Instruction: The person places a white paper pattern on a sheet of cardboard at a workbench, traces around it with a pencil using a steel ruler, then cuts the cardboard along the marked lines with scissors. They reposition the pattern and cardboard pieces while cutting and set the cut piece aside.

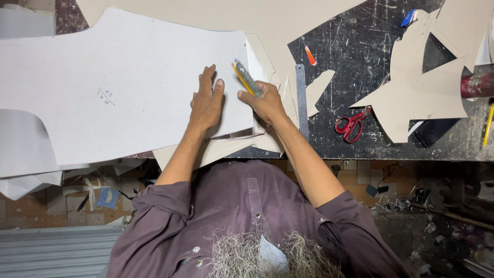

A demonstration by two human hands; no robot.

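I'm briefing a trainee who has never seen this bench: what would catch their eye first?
Probably the large white pattern sheet covering the left of the dark worktable, pressed flat by the left hand. At its right edge the right hand grips a yellow-and-grey utility knife. Further right lie red-handled scissors among beige card offcuts.

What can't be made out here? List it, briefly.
Head view only:
- Tip of the yellow-grey utility knife: motion-blurred, and its lower end sits inside the right hand.
- Pencil marks on the white pattern sheet: too small to read.
- Cardboard under the sheet: covered by it and the left hand.
- Steel ruler: lower part hidden by the right forearm.
- Yellow stick: cut off by the right edge.
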